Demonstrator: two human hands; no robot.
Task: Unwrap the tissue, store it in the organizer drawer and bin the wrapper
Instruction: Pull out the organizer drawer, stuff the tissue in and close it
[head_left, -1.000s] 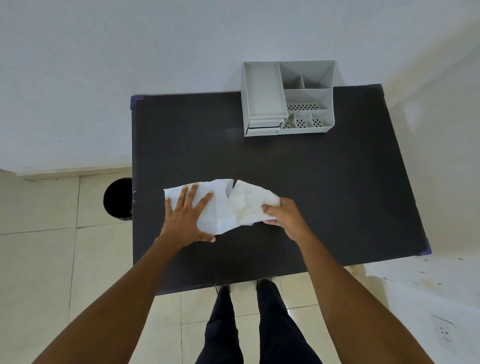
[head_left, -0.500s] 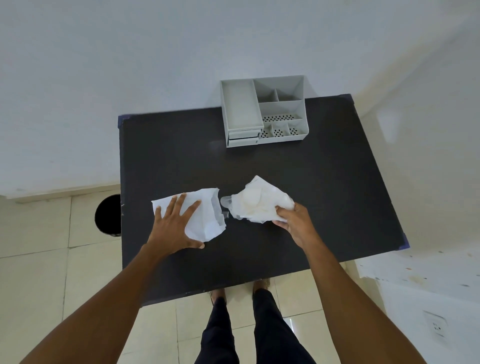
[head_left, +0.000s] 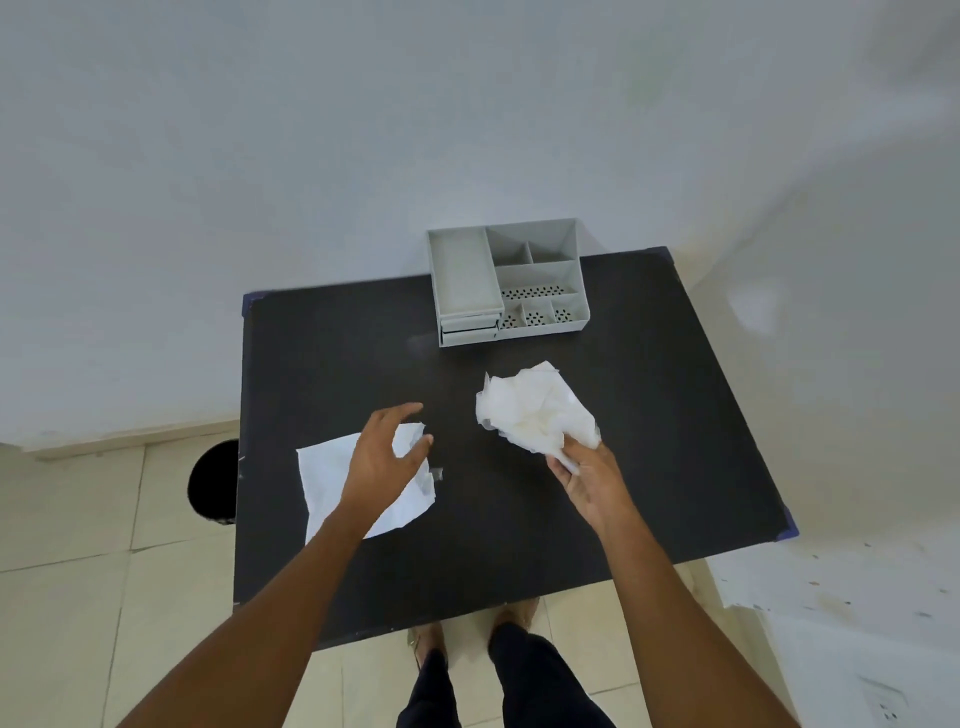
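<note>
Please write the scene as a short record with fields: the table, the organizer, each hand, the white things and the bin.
table: black top, next to a white wall
organizer: grey, at the far edge of the table, drawers at its left front look shut
right hand: raised, fingers shut on the crumpled white bundle
left hand: open, fingers spread, above the flat white sheet
flat white sheet: lies on the table, apart from the bundle
bin: dark round opening on the floor, left of the table
</note>
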